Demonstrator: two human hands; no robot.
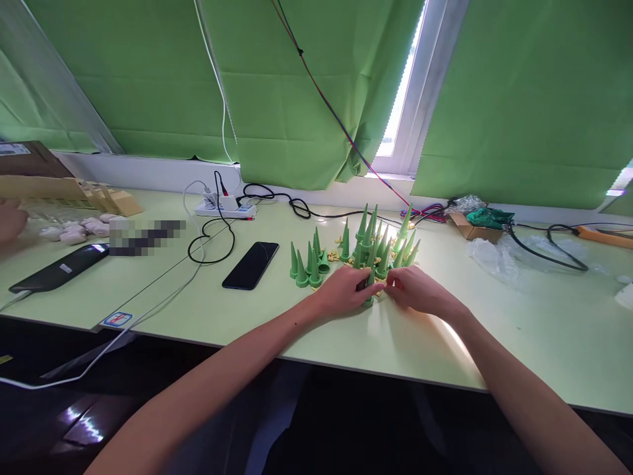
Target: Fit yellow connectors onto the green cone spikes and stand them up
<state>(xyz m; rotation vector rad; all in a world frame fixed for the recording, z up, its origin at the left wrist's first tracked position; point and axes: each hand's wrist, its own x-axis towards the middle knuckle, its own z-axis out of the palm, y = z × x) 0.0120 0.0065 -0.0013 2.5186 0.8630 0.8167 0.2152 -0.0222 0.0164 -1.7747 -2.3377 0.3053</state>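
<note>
Several green pointed cones with round bases stand on the table in front of me, among them a small group [309, 267] on the left and a denser cluster [366, 237] behind my hands. My left hand [346, 289] is closed around one green cone [368, 299], its thumb across the front. Close beside it, my right hand [415, 289] is closed in a pinch near that cone; what its fingertips hold is hidden. Small yellow pieces [333, 256] lie among the cones.
A black phone [250, 265] lies to the left, with a power strip [227, 208] and cables behind it. Crumpled clear plastic [499, 260] and a small cardboard box [475, 227] are at right. Another person's hand [10, 219] is at far left, near whitish round objects [74, 231].
</note>
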